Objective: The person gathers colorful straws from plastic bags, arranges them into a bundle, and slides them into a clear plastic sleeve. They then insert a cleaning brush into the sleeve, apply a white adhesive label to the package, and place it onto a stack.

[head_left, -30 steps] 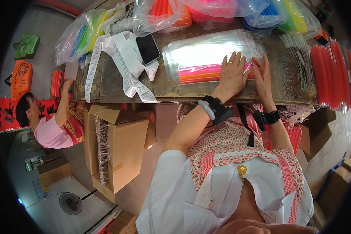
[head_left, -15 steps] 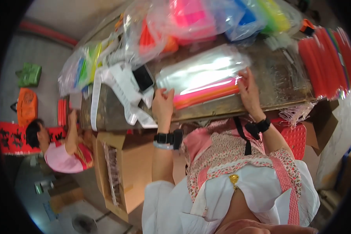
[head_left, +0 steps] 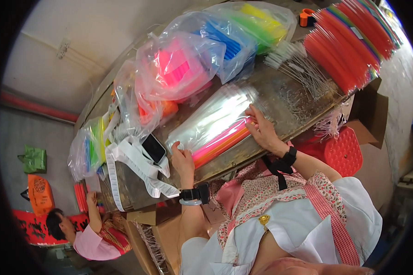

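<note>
The right hand [head_left: 264,133] lay at the right end of the packet [head_left: 215,127], thumb and forefinger apart at its edge. The left hand [head_left: 183,161] was at the packet's left end, fingers bent — whether either hand pinched the plastic, I could not tell. The packet was clear and shiny, with pink and orange strips showing along its near side, and it lay flat on the worn table [head_left: 280,103], near the front edge.

Just left of the packet was a phone [head_left: 153,149] with a dark screen, touching a loosely folded white label strip [head_left: 144,172]. Beyond the packet came a heap of clear bags: the pink bag [head_left: 174,66] behind its middle, the blue bag [head_left: 225,46] farther right, the yellow-and-green bag [head_left: 261,27] farthest off. Right of the packet lay thin wires [head_left: 303,68] — crossed and untidy — and past those, thick bundles of red sticks [head_left: 335,52].

Below the packet's right end, off the table, stood a red stool [head_left: 344,151]; below its left end, an open carton [head_left: 167,238]. Well to the packet's left, a co-worker in a pink top [head_left: 92,240] reached one arm to the table.
</note>
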`<state>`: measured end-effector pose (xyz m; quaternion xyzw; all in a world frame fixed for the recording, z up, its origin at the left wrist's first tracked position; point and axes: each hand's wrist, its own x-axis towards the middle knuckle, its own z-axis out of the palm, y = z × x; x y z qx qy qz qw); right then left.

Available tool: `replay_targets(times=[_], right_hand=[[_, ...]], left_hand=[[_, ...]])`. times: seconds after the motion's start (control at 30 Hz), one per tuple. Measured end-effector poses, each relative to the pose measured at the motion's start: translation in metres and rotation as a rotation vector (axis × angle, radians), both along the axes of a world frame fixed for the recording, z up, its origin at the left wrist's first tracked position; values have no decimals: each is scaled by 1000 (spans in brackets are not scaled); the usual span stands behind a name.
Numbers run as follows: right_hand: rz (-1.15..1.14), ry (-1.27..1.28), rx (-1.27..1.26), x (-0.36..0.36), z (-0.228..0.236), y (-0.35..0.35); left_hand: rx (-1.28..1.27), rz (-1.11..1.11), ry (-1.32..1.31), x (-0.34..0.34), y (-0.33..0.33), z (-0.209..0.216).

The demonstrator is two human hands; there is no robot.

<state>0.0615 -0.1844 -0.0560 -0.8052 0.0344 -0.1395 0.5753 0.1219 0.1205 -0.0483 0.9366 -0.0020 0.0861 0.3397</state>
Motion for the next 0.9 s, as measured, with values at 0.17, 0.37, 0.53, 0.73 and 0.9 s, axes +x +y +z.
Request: replay_targets(times=[0.17, 0.37, 0.53, 0.73, 0.9], right_hand=[[-18, -7, 24, -1, 1, 0], [-19, -212, -555, -1, 32, -10], [-23, -446, -734, 52, 102, -40], [45, -236, -1016, 189, 135, -68], [43, 19, -1073, 234, 79, -65]], left_hand=[[92, 56, -56, -5, -11, 12], [305, 47, -447, -27, -46, 27], [257, -200, -390, -51, -79, 35], [169, -242, -405, -67, -80, 37], [137, -202, -402, -72, -71, 38]])
